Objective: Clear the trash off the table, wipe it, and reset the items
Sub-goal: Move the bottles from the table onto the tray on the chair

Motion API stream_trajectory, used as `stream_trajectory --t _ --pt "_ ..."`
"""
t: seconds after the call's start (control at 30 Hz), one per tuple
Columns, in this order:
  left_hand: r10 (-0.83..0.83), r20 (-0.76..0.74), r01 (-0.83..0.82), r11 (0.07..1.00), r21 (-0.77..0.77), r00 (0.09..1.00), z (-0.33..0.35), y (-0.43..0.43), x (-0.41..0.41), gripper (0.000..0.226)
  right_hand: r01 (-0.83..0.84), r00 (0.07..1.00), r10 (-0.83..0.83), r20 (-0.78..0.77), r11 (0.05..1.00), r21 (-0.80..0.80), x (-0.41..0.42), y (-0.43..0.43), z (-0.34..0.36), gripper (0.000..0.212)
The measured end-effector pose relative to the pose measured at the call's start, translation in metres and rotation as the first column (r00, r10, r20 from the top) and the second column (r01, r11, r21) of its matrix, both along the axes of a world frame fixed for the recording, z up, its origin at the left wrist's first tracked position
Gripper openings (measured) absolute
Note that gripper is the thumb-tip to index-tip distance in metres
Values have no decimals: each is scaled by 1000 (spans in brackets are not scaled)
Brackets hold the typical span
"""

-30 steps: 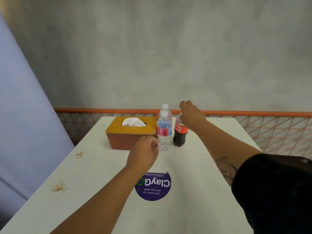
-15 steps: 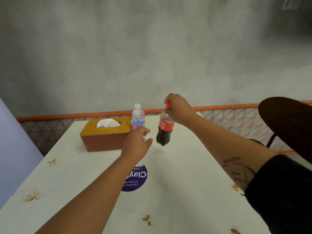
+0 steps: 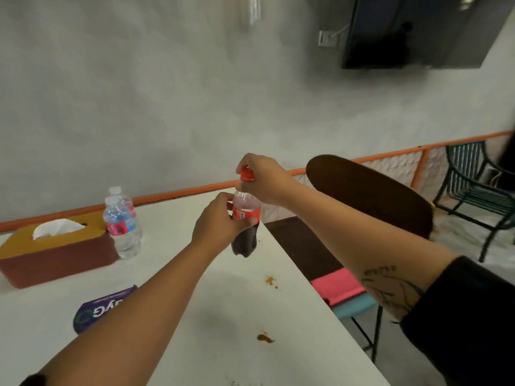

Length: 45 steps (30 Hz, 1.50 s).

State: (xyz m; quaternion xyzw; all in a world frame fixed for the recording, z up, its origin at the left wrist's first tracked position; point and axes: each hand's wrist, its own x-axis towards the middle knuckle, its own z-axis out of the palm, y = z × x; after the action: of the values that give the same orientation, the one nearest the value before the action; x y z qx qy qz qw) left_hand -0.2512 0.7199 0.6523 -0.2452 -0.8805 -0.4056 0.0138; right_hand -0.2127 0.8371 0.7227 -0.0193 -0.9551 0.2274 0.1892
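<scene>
Cola bottle (image 3: 245,240): partly full, held clear of the white table (image 3: 223,302), over its right edge. Left hand (image 3: 217,227) wraps the labelled middle; right hand (image 3: 264,179) pinches the red cap (image 3: 247,174) from above. Long axis near upright, cap uppermost, base toward the tabletop. Handling, as judged: carry by the body, check cap is tight, keep upright; brown stains (image 3: 265,337) await wiping.

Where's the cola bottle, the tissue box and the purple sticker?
cola bottle (image 3: 247,212), head view, red label.
tissue box (image 3: 55,260), head view, brown front side.
purple sticker (image 3: 97,311), head view, white lettering.
</scene>
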Motion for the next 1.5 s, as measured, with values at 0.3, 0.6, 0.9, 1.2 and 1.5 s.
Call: stream_trajectory --t 0.3,0.6,0.9,1.2,1.5 --pt "-3 -13 3 1000 16 1000 -8 146 65 51 -30 997 25 69 997 65 69 140 -9 28" --pt "77 85 -74 997 -38 993 -36 237 91 60 -96 979 77 191 991 95 82 229 -42 31" --pt "81 140 -72 995 -66 987 -59 265 50 55 -83 949 62 310 995 56 35 254 -63 34" --pt "-87 233 121 983 -138 969 -84 285 4 57 6 908 -63 414 990 139 -28 286 -94 37" --pt "108 281 -63 984 -167 954 -120 264 -29 46 -78 838 -97 538 953 293 -96 320 -128 51"
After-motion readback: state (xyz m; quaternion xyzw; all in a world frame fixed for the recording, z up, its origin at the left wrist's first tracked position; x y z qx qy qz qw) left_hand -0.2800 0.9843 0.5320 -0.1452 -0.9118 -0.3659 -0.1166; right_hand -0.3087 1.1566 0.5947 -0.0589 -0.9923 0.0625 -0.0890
